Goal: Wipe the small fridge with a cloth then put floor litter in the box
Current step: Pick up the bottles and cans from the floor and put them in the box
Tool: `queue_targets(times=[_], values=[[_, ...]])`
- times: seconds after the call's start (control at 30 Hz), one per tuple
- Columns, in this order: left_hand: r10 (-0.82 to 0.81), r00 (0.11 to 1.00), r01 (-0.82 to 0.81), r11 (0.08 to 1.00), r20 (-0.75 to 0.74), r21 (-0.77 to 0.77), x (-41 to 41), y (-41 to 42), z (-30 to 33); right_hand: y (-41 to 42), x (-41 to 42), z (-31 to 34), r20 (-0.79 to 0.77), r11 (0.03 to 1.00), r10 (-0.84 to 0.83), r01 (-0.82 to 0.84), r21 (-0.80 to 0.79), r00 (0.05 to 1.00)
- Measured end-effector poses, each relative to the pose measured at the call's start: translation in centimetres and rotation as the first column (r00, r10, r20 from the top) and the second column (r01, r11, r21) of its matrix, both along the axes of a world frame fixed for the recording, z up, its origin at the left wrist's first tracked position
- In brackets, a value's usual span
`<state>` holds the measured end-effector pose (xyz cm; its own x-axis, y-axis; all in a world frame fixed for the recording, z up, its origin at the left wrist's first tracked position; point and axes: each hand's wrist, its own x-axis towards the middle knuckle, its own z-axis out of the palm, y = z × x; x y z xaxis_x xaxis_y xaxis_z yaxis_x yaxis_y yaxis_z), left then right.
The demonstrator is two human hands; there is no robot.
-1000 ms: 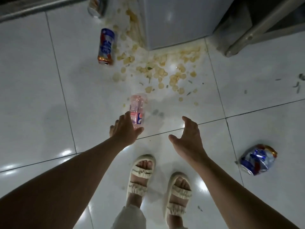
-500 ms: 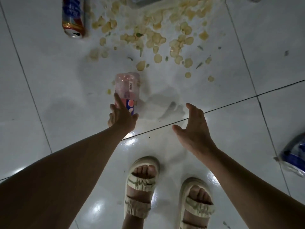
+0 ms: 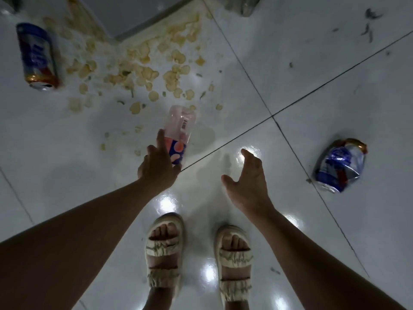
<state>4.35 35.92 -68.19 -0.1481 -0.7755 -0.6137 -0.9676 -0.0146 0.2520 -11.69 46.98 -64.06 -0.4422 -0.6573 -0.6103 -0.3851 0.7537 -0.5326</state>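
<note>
A clear pink plastic bottle (image 3: pixel 178 133) with a blue and orange label points away from me over the white tiled floor (image 3: pixel 312 63). My left hand (image 3: pixel 157 166) is closed around its near end, forefinger stretched along its side. My right hand (image 3: pixel 245 182) hovers open to the right of it, fingers spread, holding nothing. A blue and red drink can (image 3: pixel 38 57) lies on its side at the far left. A crushed blue can (image 3: pixel 339 166) lies at the right. The grey bottom corner of the small fridge (image 3: pixel 138 14) shows at the top. No cloth or box is visible.
Crumbled yellow chips (image 3: pixel 145 72) and a pale smear spread over the floor in front of the fridge, between the left can and the bottle. Dark scraps (image 3: pixel 368 27) lie at the top right. My sandalled feet (image 3: pixel 196 253) stand just behind my hands.
My left hand has gone from touching the bottle's end to closing around it, and the bottle's far end has swung right. The view has shifted, bringing the crushed can fully into sight.
</note>
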Motion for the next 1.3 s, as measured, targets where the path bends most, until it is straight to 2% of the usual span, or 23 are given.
queue_targets(times=[0.3, 0.43, 0.7, 0.83, 1.0, 1.13, 1.3], values=[[-0.309, 0.941, 0.314, 0.949, -0.141, 0.013, -11.6, 5.2, 5.1, 8.9, -8.6, 2.8, -0.105, 0.942, -0.327, 0.332, 0.039, 0.939], [-0.432, 0.889, 0.437, 0.900, -0.153, 0.001, -15.6, 8.5, 6.1, 12.9, -11.9, 2.8, -0.073, 0.877, -0.471, 0.475, 0.070, 0.879], [-0.461, 0.878, 0.469, 0.882, -0.126, 0.040, -22.5, 13.4, 7.3, 17.5, -16.8, 1.3, -0.034, 0.774, -0.620, 0.618, 0.137, 0.784], [-0.495, 0.857, 0.505, 0.862, -0.142, 0.039, -25.6, 14.2, 5.5, 17.5, -19.3, -1.8, 0.007, 0.664, -0.741, 0.731, 0.153, 0.672], [-0.520, 0.840, 0.531, 0.846, -0.156, 0.043, -27.7, 13.6, 1.9, 16.2, -21.8, -7.3, 0.102, 0.486, -0.874, 0.859, 0.158, 0.476], [-0.564, 0.811, 0.574, 0.819, -0.152, 0.022, -27.9, 12.5, -0.4, 15.1, -22.9, -10.7, 0.161, 0.420, -0.905, 0.892, 0.170, 0.395], [-0.578, 0.804, 0.587, 0.808, -0.140, 0.039, -27.2, 12.1, -0.2, 15.1, -22.3, -11.5, 0.051, 0.469, -0.883, 0.867, 0.171, 0.467]])
